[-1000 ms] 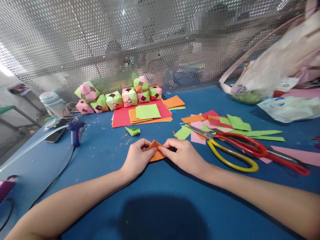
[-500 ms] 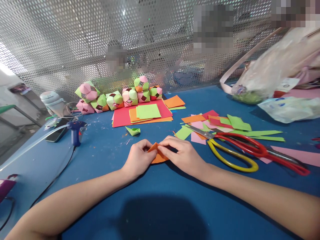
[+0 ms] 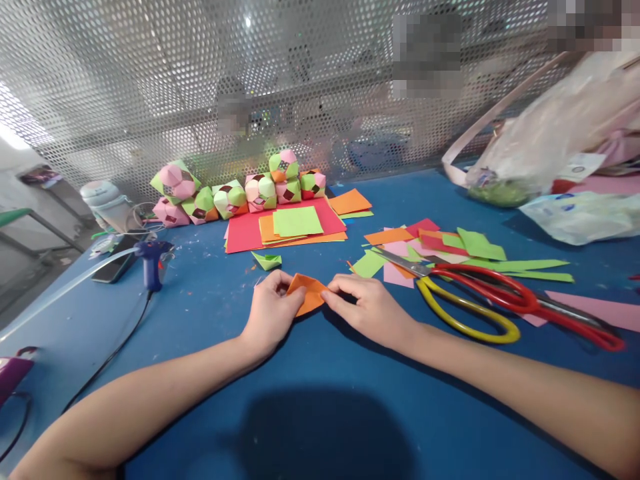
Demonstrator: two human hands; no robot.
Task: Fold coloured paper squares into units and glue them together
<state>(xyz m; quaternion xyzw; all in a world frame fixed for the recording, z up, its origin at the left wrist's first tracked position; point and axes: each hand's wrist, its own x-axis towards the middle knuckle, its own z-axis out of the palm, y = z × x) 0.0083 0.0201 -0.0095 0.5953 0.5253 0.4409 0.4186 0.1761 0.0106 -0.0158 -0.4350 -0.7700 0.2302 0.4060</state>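
Between my hands is a small folded piece of orange paper (image 3: 311,298), raised a little off the blue table (image 3: 210,407). My left hand (image 3: 273,310) pinches its left side, thumb lying over the face of the paper. At the right corner, my right hand (image 3: 367,310) grips the paper between thumb and fingertips. Just beyond the left hand lies a small folded green paper piece (image 3: 267,261). Farther back, a square green sheet (image 3: 298,221) tops a stack of orange and red paper (image 3: 243,235).
Scissors with red and yellow handles (image 3: 470,317) lie at right by paper scraps (image 3: 440,243). A blue glue gun (image 3: 151,263) with a cord stands left, near a phone (image 3: 117,262) and a bottle (image 3: 106,203). Folded paper balls (image 3: 260,192) line the perforated metal screen (image 3: 320,80); plastic bags (image 3: 585,217) sit right.
The orange paper has turned and tilted, its point shifting left and more of its face showing. My right fingers have moved from the top point to the right corner.
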